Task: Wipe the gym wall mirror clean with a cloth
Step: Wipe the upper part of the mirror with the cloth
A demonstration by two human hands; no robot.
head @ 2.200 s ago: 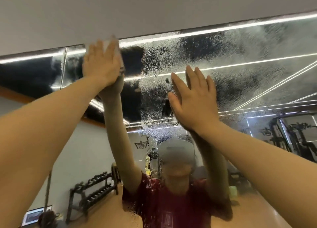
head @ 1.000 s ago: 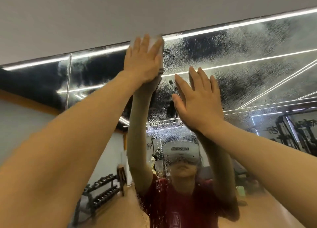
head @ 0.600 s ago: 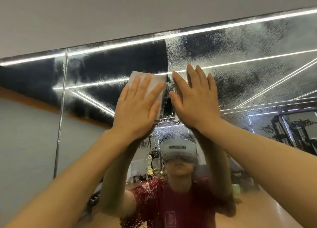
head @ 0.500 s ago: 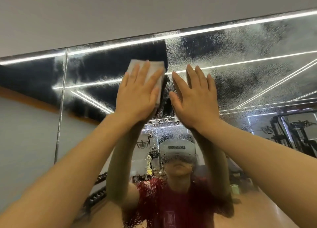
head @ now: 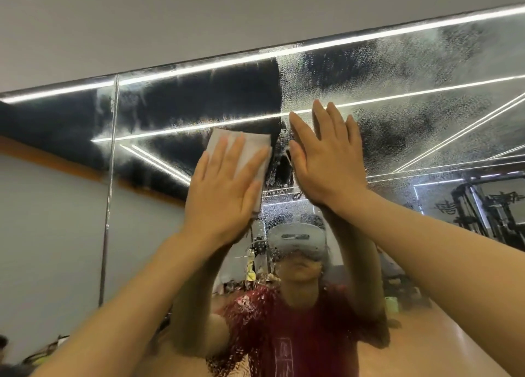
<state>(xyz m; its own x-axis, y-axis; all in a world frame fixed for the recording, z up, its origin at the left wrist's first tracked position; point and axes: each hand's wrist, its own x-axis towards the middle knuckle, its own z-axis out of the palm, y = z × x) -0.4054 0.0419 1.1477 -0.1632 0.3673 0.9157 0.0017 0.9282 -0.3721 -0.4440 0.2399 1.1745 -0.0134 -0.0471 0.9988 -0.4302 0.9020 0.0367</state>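
The wall mirror (head: 412, 112) fills the view, its right part covered in white spray droplets and foam, its upper left part dark and wiped. My left hand (head: 224, 195) presses a folded white cloth (head: 241, 149) flat against the glass with straight fingers, just left of centre. My right hand (head: 326, 158) lies flat on the mirror beside it, palm on the glass, fingers straight and holding nothing. Both arms reach up from the bottom corners.
A vertical seam (head: 109, 183) divides the mirror panels at the left. A grey wall band (head: 199, 16) runs above the mirror's top edge. Reflected in the glass are a person in a red shirt and gym racks (head: 488, 206) at the right.
My left hand has swept the cloth from the top edge down and to the right, leaving a wiped dark patch. It now sits lower beside my right hand, which has stayed put.
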